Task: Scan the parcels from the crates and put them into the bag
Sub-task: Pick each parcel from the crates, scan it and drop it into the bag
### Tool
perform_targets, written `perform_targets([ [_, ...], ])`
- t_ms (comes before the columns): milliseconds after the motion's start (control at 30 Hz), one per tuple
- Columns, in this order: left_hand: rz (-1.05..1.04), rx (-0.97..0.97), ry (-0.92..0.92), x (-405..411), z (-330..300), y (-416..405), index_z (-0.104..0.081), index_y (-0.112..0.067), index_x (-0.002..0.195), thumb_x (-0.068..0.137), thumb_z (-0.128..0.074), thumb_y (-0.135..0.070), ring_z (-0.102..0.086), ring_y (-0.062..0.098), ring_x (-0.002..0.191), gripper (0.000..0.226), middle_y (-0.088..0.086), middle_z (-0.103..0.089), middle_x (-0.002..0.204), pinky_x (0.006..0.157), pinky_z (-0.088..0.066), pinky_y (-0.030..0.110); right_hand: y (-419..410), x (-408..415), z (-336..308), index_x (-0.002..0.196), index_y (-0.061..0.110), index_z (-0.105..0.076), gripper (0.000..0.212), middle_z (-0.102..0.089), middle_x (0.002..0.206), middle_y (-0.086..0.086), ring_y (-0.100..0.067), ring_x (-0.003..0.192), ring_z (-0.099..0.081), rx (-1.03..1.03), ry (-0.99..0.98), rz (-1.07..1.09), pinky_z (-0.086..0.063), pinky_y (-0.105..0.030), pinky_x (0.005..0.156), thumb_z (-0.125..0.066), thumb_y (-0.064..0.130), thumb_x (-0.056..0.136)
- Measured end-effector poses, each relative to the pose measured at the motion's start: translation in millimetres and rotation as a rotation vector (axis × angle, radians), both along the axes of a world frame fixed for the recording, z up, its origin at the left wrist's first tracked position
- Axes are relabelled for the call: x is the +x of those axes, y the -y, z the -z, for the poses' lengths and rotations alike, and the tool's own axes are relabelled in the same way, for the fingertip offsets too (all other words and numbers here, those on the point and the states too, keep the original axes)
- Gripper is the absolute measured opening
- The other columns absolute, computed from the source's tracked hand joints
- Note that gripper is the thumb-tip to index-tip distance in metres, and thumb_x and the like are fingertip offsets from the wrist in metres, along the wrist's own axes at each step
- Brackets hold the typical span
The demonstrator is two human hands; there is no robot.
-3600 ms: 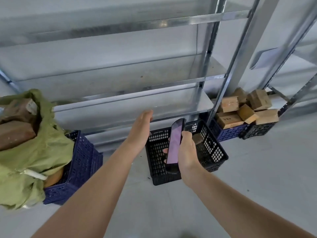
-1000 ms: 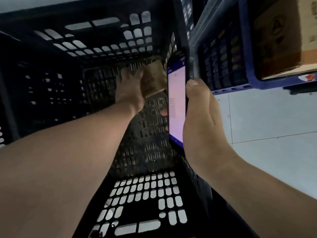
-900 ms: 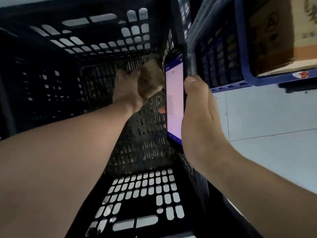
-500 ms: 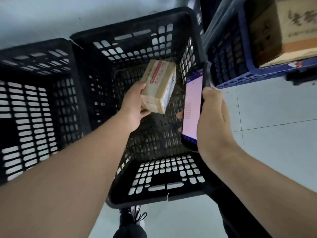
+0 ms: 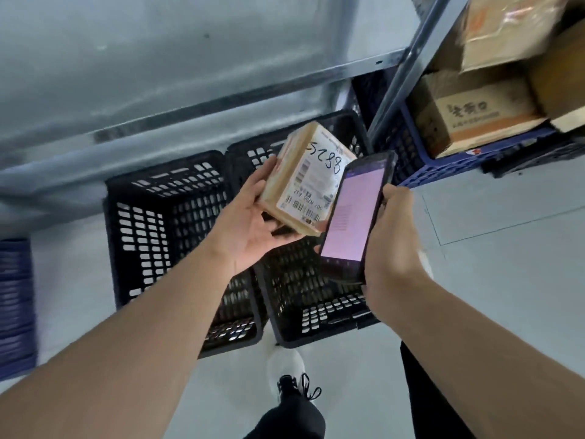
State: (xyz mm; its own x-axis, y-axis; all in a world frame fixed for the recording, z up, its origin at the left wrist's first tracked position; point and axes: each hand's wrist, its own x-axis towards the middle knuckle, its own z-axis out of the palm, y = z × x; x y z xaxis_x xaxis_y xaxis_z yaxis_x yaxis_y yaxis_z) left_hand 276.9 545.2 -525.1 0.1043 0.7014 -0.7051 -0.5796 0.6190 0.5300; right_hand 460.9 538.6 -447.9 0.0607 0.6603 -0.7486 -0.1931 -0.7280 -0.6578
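Note:
My left hand holds a small brown parcel from below, its white label with handwritten "5288" turned up towards me. My right hand grips a black handheld scanner with a lit pink screen, right beside the parcel's right edge. Both are held above two black crates, which stand side by side on the floor and look empty. The bag is out of view.
A blue crate piled with brown cardboard boxes stands at the upper right behind a metal shelf post. A low metal shelf runs behind the black crates. Another blue crate shows at the left edge. My shoe stands on the grey floor.
My left hand lifted the parcel out of the black crate and turned its label up. The view pulled back from the crate. The scanner stayed in my right hand.

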Motion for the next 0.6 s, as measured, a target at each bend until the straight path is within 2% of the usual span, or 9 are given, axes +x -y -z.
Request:
perform_targets([
  [67,0.031,0.026,-0.002,-10.1,-38.8,5.3,-0.068,-0.044,0.136,0.11,-0.045,-0.035,-0.058,0.044,0.133,0.035,0.007,-0.066,0.143,0.101,-0.049,0.075,10.2,-9.2,-34.0,0.119,0.019,-0.072,0.052,-0.08,0.111,-0.011,-0.039,0.112,-0.072,0.022,-0.013,0.036,-0.054,-0.06,0.107,-0.031,0.045,0.103],
  [167,0.06,0.07,-0.001,-22.1,-99.0,15.0,-0.069,-0.04,0.136,0.1,-0.057,-0.035,-0.059,0.045,0.132,0.039,0.01,-0.065,0.144,0.098,-0.049,0.077,26.8,-19.0,-82.0,0.119,0.02,-0.072,0.054,-0.079,0.111,-0.01,-0.038,0.11,-0.072,0.071,-0.018,0.043,-0.055,-0.059,0.106,-0.032,0.049,0.098],
  [233,0.052,0.084,0.011,-28.8,-138.7,22.4,-0.07,-0.036,0.135,0.097,-0.06,-0.031,-0.062,0.047,0.129,0.04,0.013,-0.065,0.144,0.097,-0.049,0.078,36.8,-22.6,-115.0,0.114,0.018,-0.072,0.054,-0.079,0.103,-0.007,-0.034,0.097,-0.072,0.114,-0.011,0.031,-0.057,-0.053,0.095,-0.031,0.049,0.097],
  [333,0.016,0.098,0.02,-35.0,-193.4,32.9,-0.071,-0.029,0.135,0.108,-0.049,-0.015,-0.066,0.046,0.125,0.037,0.016,-0.067,0.141,0.095,-0.048,0.081,50.8,-23.0,-166.7,0.113,0.015,-0.072,0.054,-0.078,0.097,-0.011,-0.031,0.086,-0.07,0.143,-0.02,0.003,-0.057,-0.043,0.074,-0.029,0.047,0.102],
  [400,-0.001,0.104,-0.023,-33.8,-229.4,41.1,-0.073,-0.027,0.131,0.11,-0.04,-0.004,-0.067,0.045,0.123,0.046,0.019,-0.068,0.138,0.095,-0.05,0.079,62.0,-21.6,-201.6,0.115,0.022,-0.074,0.053,-0.08,0.101,-0.011,-0.027,0.082,-0.072,0.157,-0.024,-0.012,-0.058,-0.04,0.069,-0.028,0.045,0.106],
  [433,-0.016,0.109,-0.045,-31.6,-248.9,46.0,-0.075,-0.027,0.128,0.109,-0.038,0.001,-0.068,0.043,0.122,0.05,0.02,-0.068,0.137,0.095,-0.053,0.075,68.3,-20.4,-219.1,0.116,0.025,-0.075,0.053,-0.081,0.103,-0.009,-0.025,0.082,-0.073,0.161,-0.027,-0.027,-0.059,-0.038,0.068,-0.027,0.044,0.106],
  [500,-0.065,0.131,-0.084,-25.1,-288.0,56.0,-0.076,-0.027,0.126,0.105,-0.039,0.008,-0.072,0.034,0.116,0.055,0.019,-0.068,0.133,0.088,-0.061,0.057,79.9,-17.6,-255.5,0.119,0.027,-0.075,0.053,-0.082,0.105,-0.006,-0.027,0.086,-0.075,0.16,-0.035,-0.042,-0.059,-0.035,0.065,-0.027,0.045,0.107],
  [567,-0.075,0.185,-0.142,-13.6,-329.7,68.4,-0.073,-0.032,0.132,0.102,-0.04,0.011,-0.073,0.026,0.105,0.062,0.018,-0.067,0.131,0.078,-0.062,0.04,90.2,-9.4,-292.6,0.121,0.026,-0.075,0.053,-0.082,0.106,-0.005,-0.031,0.094,-0.076,0.167,-0.046,-0.044,-0.059,-0.034,0.065,-0.028,0.046,0.107],
  [600,-0.065,0.218,-0.186,-6.2,-349.8,76.7,-0.069,-0.037,0.137,0.102,-0.039,0.012,-0.073,0.025,0.105,0.067,0.018,-0.066,0.133,0.077,-0.06,0.038,95.8,-3.7,-310.1,0.123,0.025,-0.074,0.053,-0.082,0.107,-0.005,-0.032,0.097,-0.076,0.171,-0.047,-0.045,-0.06,-0.034,0.066,-0.028,0.046,0.107],
])
